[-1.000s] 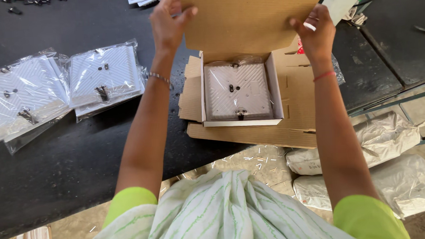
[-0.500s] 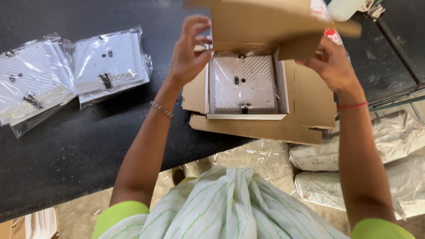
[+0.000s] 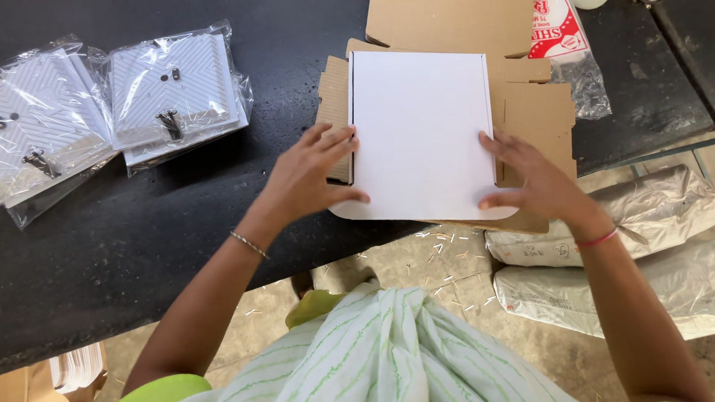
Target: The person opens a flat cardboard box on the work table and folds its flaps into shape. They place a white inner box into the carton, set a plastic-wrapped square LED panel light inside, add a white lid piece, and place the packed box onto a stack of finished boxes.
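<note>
A white cardboard box (image 3: 421, 132) lies with its lid down on a stack of flat brown cardboard (image 3: 532, 110) at the near edge of the black table (image 3: 172, 235). My left hand (image 3: 311, 175) holds the box's left side, thumb on the front flap. My right hand (image 3: 532, 180) presses the front right corner, fingers spread. The box's contents are hidden under the lid.
Two clear bags with white square plates and metal fittings (image 3: 174, 88) (image 3: 27, 128) lie at the table's left. A red and white packet (image 3: 556, 23) is at the back right. Filled plastic sacks (image 3: 643, 210) lie on the floor at the right. Brown cartons (image 3: 25, 394) stand bottom left.
The lid, held up over the open box a second ago, has been folded down. The white plate inside is now covered, and both hands have come down onto the front edge.
</note>
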Demonstrator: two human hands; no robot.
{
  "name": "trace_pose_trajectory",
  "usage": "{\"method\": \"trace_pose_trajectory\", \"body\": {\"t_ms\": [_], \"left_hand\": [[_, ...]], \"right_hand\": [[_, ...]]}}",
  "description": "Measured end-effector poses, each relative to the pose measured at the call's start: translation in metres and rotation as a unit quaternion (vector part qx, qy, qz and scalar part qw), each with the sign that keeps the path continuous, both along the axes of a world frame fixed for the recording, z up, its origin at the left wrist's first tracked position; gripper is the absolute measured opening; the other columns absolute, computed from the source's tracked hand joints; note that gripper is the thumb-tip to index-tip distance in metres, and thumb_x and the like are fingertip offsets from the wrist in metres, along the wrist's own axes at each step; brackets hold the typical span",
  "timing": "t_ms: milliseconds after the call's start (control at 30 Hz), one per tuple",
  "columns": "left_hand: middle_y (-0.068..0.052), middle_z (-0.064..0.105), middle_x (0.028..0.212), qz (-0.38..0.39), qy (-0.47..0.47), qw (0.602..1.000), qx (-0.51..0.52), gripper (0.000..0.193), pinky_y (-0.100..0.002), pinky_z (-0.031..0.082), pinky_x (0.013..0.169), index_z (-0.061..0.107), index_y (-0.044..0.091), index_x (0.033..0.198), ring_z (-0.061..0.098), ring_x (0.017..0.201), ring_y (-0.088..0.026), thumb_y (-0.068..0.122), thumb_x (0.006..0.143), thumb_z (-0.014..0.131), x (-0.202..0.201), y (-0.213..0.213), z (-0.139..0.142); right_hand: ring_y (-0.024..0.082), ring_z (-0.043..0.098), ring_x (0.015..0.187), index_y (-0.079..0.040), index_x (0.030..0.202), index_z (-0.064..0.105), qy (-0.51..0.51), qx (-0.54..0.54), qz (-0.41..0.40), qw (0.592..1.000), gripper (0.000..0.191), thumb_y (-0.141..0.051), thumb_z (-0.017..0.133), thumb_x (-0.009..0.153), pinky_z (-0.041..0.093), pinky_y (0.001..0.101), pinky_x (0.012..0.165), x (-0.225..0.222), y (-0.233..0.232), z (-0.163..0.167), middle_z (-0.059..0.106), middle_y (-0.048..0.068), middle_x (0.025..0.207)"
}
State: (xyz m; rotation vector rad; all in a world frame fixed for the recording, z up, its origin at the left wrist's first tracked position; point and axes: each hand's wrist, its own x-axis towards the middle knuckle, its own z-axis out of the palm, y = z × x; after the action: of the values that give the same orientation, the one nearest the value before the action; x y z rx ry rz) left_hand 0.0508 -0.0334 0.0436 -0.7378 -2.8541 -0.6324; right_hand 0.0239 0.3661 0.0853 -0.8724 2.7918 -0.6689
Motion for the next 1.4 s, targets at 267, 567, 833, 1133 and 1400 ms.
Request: {"method": "trace_pose_trajectory", "body": {"t_ms": [267, 567, 833, 1133, 1400], "left_hand": [[-0.023, 0.049, 0.152, 0.032, 0.015, 0.988, 0.149, 0.092, -0.046, 0.055, 0.098, 0.049, 0.007, 0.149, 0.062, 0.124, -0.041, 0.03, 0.072, 0.093, 0.012, 0.016, -0.037], [-0.018, 0.07, 0.128, 0.021, 0.033, 0.947, 0.317, 0.093, -0.034, 0.063, 0.087, 0.04, 0.009, 0.151, 0.076, 0.103, -0.026, 0.026, 0.077, 0.094, 0.002, -0.004, 0.042], [-0.015, 0.064, 0.118, 0.092, 0.305, 0.933, 0.17, 0.057, -0.037, 0.06, 0.077, 0.065, 0.014, 0.12, 0.063, 0.112, -0.031, 0.039, 0.078, 0.095, -0.101, 0.005, 0.119], [-0.002, 0.073, 0.091, -0.026, 0.234, 0.964, 0.12, 0.017, -0.035, 0.055, 0.066, 0.081, 0.013, 0.099, 0.068, 0.076, -0.017, 0.029, 0.093, 0.084, -0.146, -0.015, 0.124], [-0.005, 0.074, 0.07, 0.059, 0.097, 0.95, 0.29, 0.02, -0.024, 0.056, 0.045, 0.074, -0.001, 0.089, 0.071, 0.05, -0.01, 0.018, 0.095, 0.077, -0.173, 0.008, 0.154]], "right_hand": [[0.031, 0.062, 0.126, -0.016, 0.156, 0.048, 0.077, -0.094, -0.097, 0.988, 0.094, -0.017, 0.09, 0.072, 0.055, 0.0385, 0.1, 0.021, -0.021, -0.035, 0.055, 0.021, 0.15], [0.017, 0.072, 0.088, -0.003, 0.147, 0.06, -0.068, -0.263, -0.232, 0.934, 0.073, -0.007, 0.086, 0.079, 0.057, 0.0313, 0.078, 0.02, -0.004, 0.039, 0.071, 0.012, 0.114], [0.018, 0.068, 0.099, -0.003, 0.143, 0.051, 0.127, -0.23, -0.145, 0.954, 0.061, -0.024, 0.086, 0.098, 0.057, 0.0312, 0.081, -0.062, -0.013, 0.113, 0.069, 0.013, 0.12], [0.026, 0.071, 0.106, -0.009, 0.115, 0.078, 0.352, -0.051, -0.012, 0.935, 0.017, -0.012, 0.081, 0.099, 0.057, 0.0349, 0.094, -0.078, 0.016, 0.127, 0.072, 0.011, 0.124], [0.01, 0.074, 0.076, 0.006, 0.119, 0.071, 0.153, -0.211, -0.103, 0.96, 0.022, -0.003, 0.072, 0.099, 0.061, 0.0242, 0.068, -0.105, -0.011, 0.146, 0.074, 0.007, 0.089]]}}
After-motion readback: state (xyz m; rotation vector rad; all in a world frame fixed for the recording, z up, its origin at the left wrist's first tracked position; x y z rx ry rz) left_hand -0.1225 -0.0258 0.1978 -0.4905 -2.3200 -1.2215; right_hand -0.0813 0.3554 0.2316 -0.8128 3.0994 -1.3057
